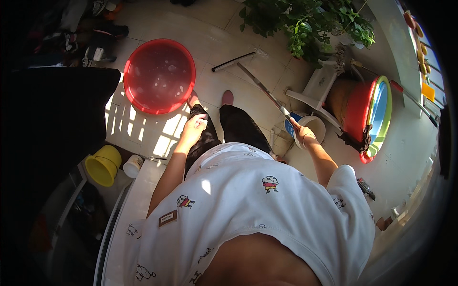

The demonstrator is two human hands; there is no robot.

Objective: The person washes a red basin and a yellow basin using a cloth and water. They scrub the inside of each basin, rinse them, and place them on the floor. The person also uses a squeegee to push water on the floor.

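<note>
My right hand (303,133) is closed around a long pole (265,90), which slants away towards the upper left over the tiled floor. Near the pole's far end, a flat squeegee-like bar (233,61) lies on the tiles; whether the two are joined I cannot tell. Just beyond my right hand is a white and blue bucket (315,128). My left hand (196,126) hangs over my left leg with its fingers curled, and I see nothing in it. Ahead of it stands a red basin (160,75) of cloudy water with patches of foam.
Leafy plants (307,25) grow at the upper right. Colourful basins (379,118) lean by a white stool (318,87) on the right. A yellow bucket (103,165) and a small white tub (133,166) stand at lower left. Shoes (102,46) lie at the upper left.
</note>
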